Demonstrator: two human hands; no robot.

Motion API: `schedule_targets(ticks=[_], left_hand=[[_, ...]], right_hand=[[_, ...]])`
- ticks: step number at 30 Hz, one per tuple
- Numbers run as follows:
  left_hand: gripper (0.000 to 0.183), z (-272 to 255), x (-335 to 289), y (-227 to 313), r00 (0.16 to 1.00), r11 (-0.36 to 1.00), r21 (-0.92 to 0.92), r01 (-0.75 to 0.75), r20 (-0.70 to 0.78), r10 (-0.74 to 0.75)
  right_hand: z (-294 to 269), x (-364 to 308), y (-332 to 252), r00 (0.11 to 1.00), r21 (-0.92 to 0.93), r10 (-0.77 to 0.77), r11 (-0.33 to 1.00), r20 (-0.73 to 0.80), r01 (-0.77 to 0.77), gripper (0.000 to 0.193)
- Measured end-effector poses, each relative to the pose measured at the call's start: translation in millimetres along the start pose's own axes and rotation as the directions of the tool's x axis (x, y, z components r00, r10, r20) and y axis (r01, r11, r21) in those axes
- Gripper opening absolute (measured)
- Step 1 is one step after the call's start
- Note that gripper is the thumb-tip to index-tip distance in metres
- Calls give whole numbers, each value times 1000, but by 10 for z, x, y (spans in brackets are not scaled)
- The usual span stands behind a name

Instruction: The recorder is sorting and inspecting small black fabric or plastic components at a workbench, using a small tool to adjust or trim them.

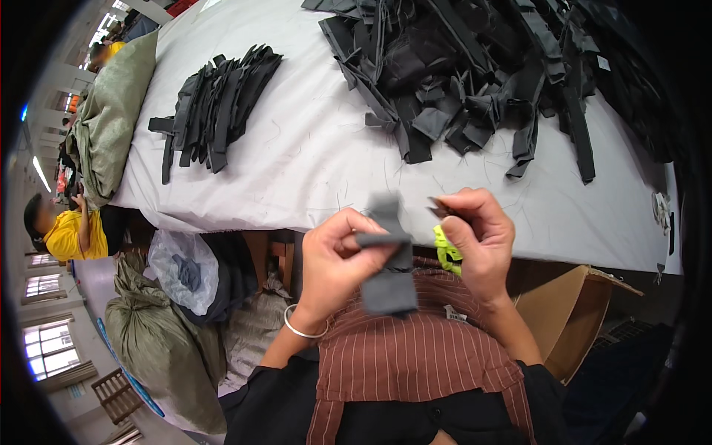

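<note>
My left hand [337, 256] pinches a folded dark grey fabric strip [391, 291] above the table's near edge. Motion blurs part of the strip, and one end hangs down in front of my striped brown apron. Just to the right, my right hand [478, 241] is closed around small dark thread snips [437, 208]. Only their pointed tips stick out past the fingers; the rest is hidden in the palm. A neon yellow cord [447, 251] dangles below that hand. The snips and the strip are a short gap apart.
A white-covered table [297, 170] spreads ahead. Upon it lie a neat row of dark strips [215, 111] at left and a big tangled heap [460, 74] at right. Stuffed sacks [159, 334] stand left, an open cardboard box [567, 319] right. A person in yellow [70, 233] sits far left.
</note>
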State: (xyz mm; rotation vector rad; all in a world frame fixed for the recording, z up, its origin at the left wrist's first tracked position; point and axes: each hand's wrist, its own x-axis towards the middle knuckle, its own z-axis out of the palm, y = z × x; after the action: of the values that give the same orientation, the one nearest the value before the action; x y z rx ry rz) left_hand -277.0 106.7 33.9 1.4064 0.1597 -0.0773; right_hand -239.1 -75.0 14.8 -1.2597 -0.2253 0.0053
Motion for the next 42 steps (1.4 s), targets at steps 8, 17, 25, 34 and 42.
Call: schedule_targets(ticks=[8, 17, 25, 34, 42], left_hand=[[21, -106, 206, -471, 940, 847, 416, -330, 60, 337], [18, -132, 207, -642, 980, 971, 152, -185, -52, 195], [19, -132, 220, -659, 984, 979, 108, -170, -39, 175], [19, -121, 233, -679, 981, 977, 107, -186, -38, 191], [24, -171, 246, -706, 984, 975, 128, -179, 13, 179]], right_hand=[[-161, -75, 146, 989, -251, 129, 962, 67, -109, 17], [-263, -119, 204, 982, -472, 69, 881, 174, 21, 15], [-172, -97, 232, 977, -506, -2, 855, 214, 113, 11], [-188, -76, 238, 979, -587, -24, 798, 203, 141, 7], [-184, -63, 214, 980, -574, 29, 814, 196, 90, 10]])
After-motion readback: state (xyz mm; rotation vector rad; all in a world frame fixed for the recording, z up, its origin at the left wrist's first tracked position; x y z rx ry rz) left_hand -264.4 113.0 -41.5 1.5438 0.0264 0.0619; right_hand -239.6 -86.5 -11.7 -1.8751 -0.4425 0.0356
